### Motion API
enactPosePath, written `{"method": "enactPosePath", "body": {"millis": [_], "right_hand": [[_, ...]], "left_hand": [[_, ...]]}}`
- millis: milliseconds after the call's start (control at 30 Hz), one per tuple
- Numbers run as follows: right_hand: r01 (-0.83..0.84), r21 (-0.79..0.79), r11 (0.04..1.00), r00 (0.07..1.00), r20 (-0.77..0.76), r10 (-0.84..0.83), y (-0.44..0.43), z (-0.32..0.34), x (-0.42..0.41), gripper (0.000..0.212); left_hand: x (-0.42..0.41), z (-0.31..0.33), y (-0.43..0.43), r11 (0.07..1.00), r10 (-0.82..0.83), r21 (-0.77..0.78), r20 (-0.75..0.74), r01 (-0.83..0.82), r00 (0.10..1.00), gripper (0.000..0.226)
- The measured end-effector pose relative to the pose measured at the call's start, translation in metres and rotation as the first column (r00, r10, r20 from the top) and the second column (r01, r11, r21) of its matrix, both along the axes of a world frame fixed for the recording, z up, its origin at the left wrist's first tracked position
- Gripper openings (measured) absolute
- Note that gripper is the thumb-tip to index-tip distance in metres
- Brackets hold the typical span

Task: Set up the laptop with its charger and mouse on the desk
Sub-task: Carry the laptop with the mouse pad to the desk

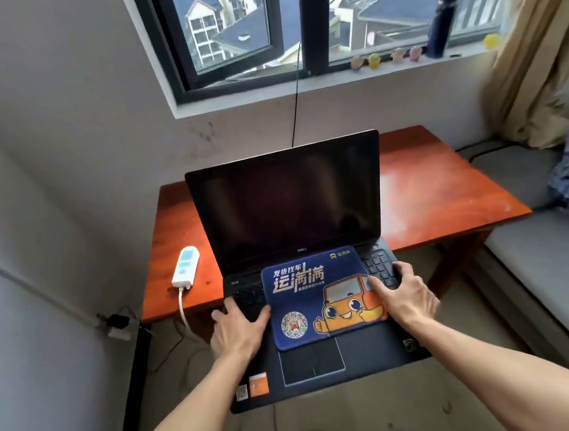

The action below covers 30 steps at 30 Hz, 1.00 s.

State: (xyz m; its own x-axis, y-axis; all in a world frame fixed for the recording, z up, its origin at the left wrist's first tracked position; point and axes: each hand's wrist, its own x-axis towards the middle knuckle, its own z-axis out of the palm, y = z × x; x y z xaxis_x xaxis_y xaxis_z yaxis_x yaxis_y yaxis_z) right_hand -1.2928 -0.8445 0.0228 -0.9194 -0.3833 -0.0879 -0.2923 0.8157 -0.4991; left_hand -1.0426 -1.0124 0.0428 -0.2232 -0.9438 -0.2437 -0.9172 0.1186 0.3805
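A reddish wooden desk (439,195) is set against the wall beneath a window (236,30), and a black cable (296,111) is seen hanging from the window down behind the open laptop (293,214). A white power strip (184,267) is laid on the desk just beside the laptop's left edge, with its white cord (182,306) dropped over the near edge. On the sill a dark bottle (440,23) is stood beside a row of small figures (374,60), and a beige curtain (537,55) is hung at the right above a grey cushioned bench (538,262). The laptop's screen is dark, its rear part is placed over the desk, and its front part is left jutting well past the near edge. A blue mouse pad (317,295) is laid across the middle of the keyboard, overlapping the top of the touchpad (311,360). The left hand (238,329) is laid flat on the left keys, its fingers (227,306) spread and loosened, nothing being grasped, while its thumb is touched to the pad's left edge. The right hand (407,297) is placed at the right side, its thumb laid on the pad and its fingers (401,268) bent over the number keys by the laptop's right edge; whether that edge is gripped cannot be told.
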Motion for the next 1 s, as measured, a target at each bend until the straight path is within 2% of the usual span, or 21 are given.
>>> {"method": "enactPosePath", "body": {"millis": [233,667,1000], "right_hand": [[0.029,0.010,1.000,0.999,0.021,-0.029,-0.083,0.004,-0.073,0.072],[-0.026,0.013,1.000,0.995,0.092,0.025,-0.240,-0.030,-0.258,0.069],[-0.041,0.062,0.997,0.990,0.141,0.032,-0.320,-0.062,-0.309,0.066]], "left_hand": [[-0.082,0.007,-0.095,0.999,-0.033,0.012,-0.039,0.034,0.999,0.079],[-0.254,-0.025,-0.233,0.992,0.067,0.107,-0.018,-0.065,0.998,0.080],[-0.300,-0.063,-0.308,0.979,0.092,0.183,0.025,-0.095,0.995,0.082]]}}
